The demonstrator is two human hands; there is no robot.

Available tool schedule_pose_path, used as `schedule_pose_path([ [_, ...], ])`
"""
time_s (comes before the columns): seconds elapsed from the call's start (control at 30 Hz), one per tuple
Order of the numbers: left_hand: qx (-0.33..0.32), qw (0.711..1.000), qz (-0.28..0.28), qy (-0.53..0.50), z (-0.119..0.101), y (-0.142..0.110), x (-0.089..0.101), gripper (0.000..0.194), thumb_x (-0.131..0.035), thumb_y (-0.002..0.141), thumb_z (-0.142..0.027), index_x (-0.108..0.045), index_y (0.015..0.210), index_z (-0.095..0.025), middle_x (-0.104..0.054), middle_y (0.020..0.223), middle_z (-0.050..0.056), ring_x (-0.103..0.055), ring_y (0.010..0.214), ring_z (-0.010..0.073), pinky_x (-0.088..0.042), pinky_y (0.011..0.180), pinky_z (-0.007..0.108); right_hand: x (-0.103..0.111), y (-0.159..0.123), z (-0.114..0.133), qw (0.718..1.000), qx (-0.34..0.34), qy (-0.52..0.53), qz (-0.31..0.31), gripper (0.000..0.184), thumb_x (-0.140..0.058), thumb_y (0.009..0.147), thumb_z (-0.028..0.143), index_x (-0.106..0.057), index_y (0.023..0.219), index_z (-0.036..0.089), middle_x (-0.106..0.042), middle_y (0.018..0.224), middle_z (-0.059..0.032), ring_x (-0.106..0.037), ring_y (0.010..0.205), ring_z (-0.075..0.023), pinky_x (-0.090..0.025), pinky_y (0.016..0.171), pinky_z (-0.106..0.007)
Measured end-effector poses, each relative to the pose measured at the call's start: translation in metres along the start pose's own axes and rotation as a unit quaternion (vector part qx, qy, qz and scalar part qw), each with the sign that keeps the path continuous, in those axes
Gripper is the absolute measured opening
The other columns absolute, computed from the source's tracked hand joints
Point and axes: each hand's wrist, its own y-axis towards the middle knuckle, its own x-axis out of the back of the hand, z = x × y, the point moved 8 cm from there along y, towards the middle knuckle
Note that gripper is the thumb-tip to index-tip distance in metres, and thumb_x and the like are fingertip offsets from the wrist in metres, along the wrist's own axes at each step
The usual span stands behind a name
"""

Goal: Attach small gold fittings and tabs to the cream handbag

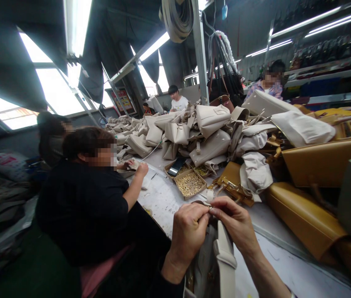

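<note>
My left hand [189, 229] and my right hand [236, 221] meet at the fingertips over the top of a cream bag [217, 269] that stands against the table's near edge. Both hands are closed in a pinch on a small metal fitting [207, 204] at the bag's top. A cream strap [225, 254] runs down from under my right hand. A cardboard box of small gold fittings [190, 184] lies just beyond my fingers.
A person in black [85, 198] sits close on my left, working at the white table [163, 198]. Heaps of cream bags [209, 132] fill the middle; mustard bags [312, 190] crowd the right. Other people sit farther back.
</note>
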Motion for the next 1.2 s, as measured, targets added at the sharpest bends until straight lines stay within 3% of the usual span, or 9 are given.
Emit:
schedule_pose_path([
  [0.07, -0.001, 0.999, 0.021, -0.024, 0.0, 0.001, 0.001, 0.016, -0.066, 0.09, -0.01, -0.078, 0.09, -0.021, -0.079, 0.09, 0.004, -0.071, 0.085, 0.0205, -0.051, 0.08, 0.032, 0.0, -0.001, 0.01, 0.999, 0.039, -0.035, 0.016, 0.005, -0.081, 0.087, 0.032, -0.08, 0.088, 0.027, -0.073, 0.09, -0.0017, -0.066, 0.088, -0.0183, -0.052, 0.079, -0.026],
  [0.23, 0.049, 0.975, 0.152, -0.153, 0.013, 0.01, 0.002, 0.017, -0.065, 0.093, -0.02, -0.08, 0.101, -0.022, -0.08, 0.102, 0.005, -0.074, 0.095, 0.0193, -0.055, 0.087, 0.028, 0.004, -0.009, 0.028, 0.99, 0.096, -0.084, 0.055, 0.007, -0.074, 0.094, 0.024, -0.079, 0.093, 0.028, -0.072, 0.09, -0.0017, -0.066, 0.085, -0.0176, -0.051, 0.077, -0.026],
  [0.37, 0.089, 0.989, 0.094, -0.076, 0.04, 0.03, 0.018, 0.017, -0.068, 0.09, -0.026, -0.079, 0.1, -0.019, -0.08, 0.104, 0.007, -0.072, 0.101, 0.0229, -0.053, 0.095, 0.032, 0.011, -0.011, 0.025, 0.991, 0.086, -0.08, 0.066, 0.006, -0.075, 0.093, 0.026, -0.08, 0.091, 0.027, -0.073, 0.088, -0.0029, -0.067, 0.082, -0.0191, -0.052, 0.075, -0.029],
  [0.43, 0.061, 0.988, 0.142, -0.008, 0.044, 0.041, 0.009, 0.022, -0.073, 0.083, -0.024, -0.078, 0.104, -0.02, -0.079, 0.111, 0.008, -0.07, 0.107, 0.0262, -0.05, 0.1, 0.036, 0.015, -0.009, 0.018, 0.994, 0.065, -0.059, 0.06, 0.006, -0.076, 0.091, 0.029, -0.081, 0.089, 0.026, -0.074, 0.086, -0.0039, -0.067, 0.082, -0.0206, -0.052, 0.075, -0.03],
  [0.5, 0.015, 0.973, 0.229, 0.031, 0.043, 0.049, -0.011, 0.034, -0.075, 0.077, -0.019, -0.077, 0.111, -0.021, -0.077, 0.119, 0.009, -0.068, 0.113, 0.0285, -0.048, 0.103, 0.037, 0.018, -0.009, 0.01, 0.998, 0.037, -0.03, 0.05, 0.008, -0.079, 0.089, 0.033, -0.081, 0.087, 0.026, -0.075, 0.086, -0.0047, -0.067, 0.082, -0.0219, -0.053, 0.074, -0.031],
  [0.6, -0.032, 0.947, 0.318, 0.031, 0.041, 0.061, -0.036, 0.042, -0.073, 0.069, -0.01, -0.078, 0.109, -0.023, -0.078, 0.111, 0.006, -0.07, 0.106, 0.0276, -0.05, 0.094, 0.032, 0.019, -0.009, 0.0, 0.999, -0.002, 0.01, 0.036, 0.013, -0.081, 0.086, 0.038, -0.081, 0.083, 0.025, -0.076, 0.086, -0.0048, -0.067, 0.081, -0.022, -0.053, 0.073, -0.031],
  [0.77, -0.038, 0.899, 0.423, -0.103, 0.042, 0.063, -0.065, 0.013, -0.073, 0.075, -0.018, -0.079, 0.086, -0.021, -0.072, 0.075, -0.002, -0.066, 0.074, 0.0183, -0.044, 0.064, 0.021, 0.023, -0.009, -0.007, 0.998, -0.048, 0.024, 0.013, 0.023, -0.083, 0.081, 0.046, -0.08, 0.079, 0.023, -0.075, 0.081, -0.0046, -0.066, 0.077, -0.0205, -0.051, 0.072, -0.03],
  [1.0, -0.031, 0.899, 0.402, -0.172, 0.045, 0.049, -0.055, 0.017, -0.066, 0.088, -0.026, -0.08, 0.092, -0.018, -0.075, 0.092, 0.002, -0.067, 0.088, 0.019, -0.047, 0.077, 0.022, 0.027, -0.003, -0.017, 0.993, -0.108, 0.043, 0.015, 0.036, -0.086, 0.076, 0.053, -0.075, 0.077, 0.018, -0.065, 0.068, -0.0016, -0.051, 0.063, -0.0145, -0.039, 0.059, -0.025],
  [1.2, 0.012, 0.942, 0.327, -0.073, 0.05, 0.048, -0.045, 0.02, -0.065, 0.086, -0.028, -0.076, 0.072, -0.019, -0.069, 0.068, 0.0, -0.06, 0.068, 0.0159, -0.04, 0.064, 0.022, 0.017, -0.006, -0.019, 0.99, -0.112, 0.019, 0.078, 0.039, -0.082, 0.079, 0.055, -0.073, 0.079, 0.017, -0.058, 0.067, 0.0007, -0.047, 0.062, -0.0137, -0.036, 0.058, -0.026],
])
